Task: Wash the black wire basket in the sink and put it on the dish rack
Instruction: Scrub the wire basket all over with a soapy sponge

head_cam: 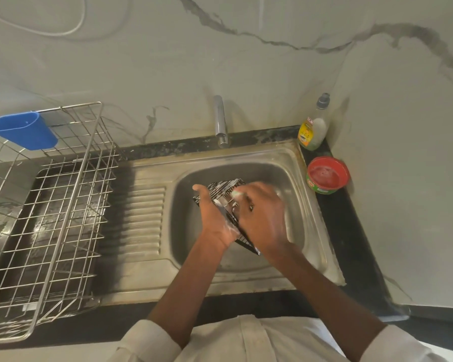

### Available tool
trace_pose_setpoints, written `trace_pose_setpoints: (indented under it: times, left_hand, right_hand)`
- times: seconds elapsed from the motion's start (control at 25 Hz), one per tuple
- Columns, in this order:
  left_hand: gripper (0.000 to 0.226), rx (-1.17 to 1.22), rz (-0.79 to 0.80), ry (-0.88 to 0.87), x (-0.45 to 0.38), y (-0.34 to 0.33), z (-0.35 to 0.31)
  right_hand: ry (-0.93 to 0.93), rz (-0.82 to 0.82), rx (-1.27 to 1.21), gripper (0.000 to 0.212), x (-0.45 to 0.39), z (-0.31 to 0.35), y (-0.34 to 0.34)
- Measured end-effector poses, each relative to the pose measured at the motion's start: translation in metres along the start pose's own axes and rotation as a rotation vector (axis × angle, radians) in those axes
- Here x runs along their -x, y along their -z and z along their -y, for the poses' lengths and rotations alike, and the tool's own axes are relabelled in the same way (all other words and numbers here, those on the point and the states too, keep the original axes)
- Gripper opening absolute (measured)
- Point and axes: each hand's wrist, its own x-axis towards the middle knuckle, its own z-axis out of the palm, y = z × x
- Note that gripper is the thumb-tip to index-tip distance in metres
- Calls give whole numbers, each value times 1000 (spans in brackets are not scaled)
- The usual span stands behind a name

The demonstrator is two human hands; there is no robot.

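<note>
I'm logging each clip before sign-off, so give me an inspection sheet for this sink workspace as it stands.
Surface: steel sink with ribbed drainboard, set in a dark counter; no water seen running from the tap.
Job's things: black wire basket held tilted over the sink bowl, soapy; dish rack on the left holds no dishes, with a blue cup holder on its rim.
Clutter: soap bottle and red-topped tub at the right of the sink.
Hands: left hand grips the basket; right hand rubs it, fingers blurred and foamy.
Cables: a white cord on the wall, upper left.
Surroundings: marble-look wall; pale sleeves at the bottom.
</note>
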Motion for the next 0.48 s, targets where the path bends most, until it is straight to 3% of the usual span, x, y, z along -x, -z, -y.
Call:
trace_pose_setpoints:
  times: [0.08, 0.2, 0.36, 0.48]
  left_hand:
    - [106, -18, -17, 4, -1, 2, 2]
    - [100, 11, -44, 11, -4, 3, 2]
    - [104, 37, -21, 49, -10, 10, -3]
    - [104, 25, -41, 63, -8, 10, 1]
  right_hand:
    - [177, 72, 39, 25, 12, 5, -2]
    - [77, 50, 40, 25, 10, 6, -3]
    - [216, 108, 41, 18, 37, 1, 7]
    - [100, 103, -51, 18, 29, 11, 4]
